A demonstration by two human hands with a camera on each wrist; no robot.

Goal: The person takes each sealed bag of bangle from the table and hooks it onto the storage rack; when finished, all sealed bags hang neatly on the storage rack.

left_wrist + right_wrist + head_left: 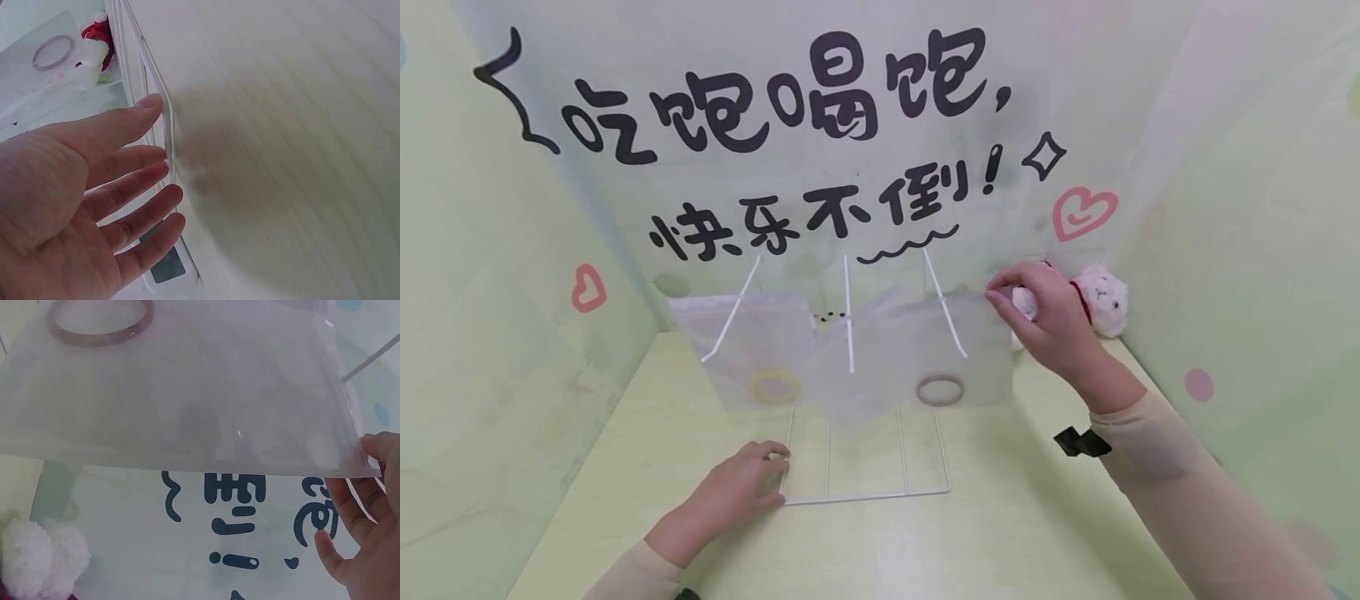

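A white wire rack (868, 498) stands on the table, three prongs pointing forward. Translucent plastic bags hang across the prongs. The left bag (715, 325) holds a yellow ring (754, 385); the right bag (988, 350) holds a brownish-purple ring (919, 392). My right hand (1045, 321) pinches the right bag's upper outer corner between thumb and fingers. My left hand (741, 483) is at the left side of the rack's base. In the left wrist view, its fingers are spread and loosely bent, with the thumb tip (150, 101) against the wire.
A white plush toy (1103, 300) with a red collar sits at the back right, partly behind my right hand. Pale green sheets with black lettering (842, 212) enclose the back and sides. A white object with a dark panel (167, 259) lies beyond my left fingers.
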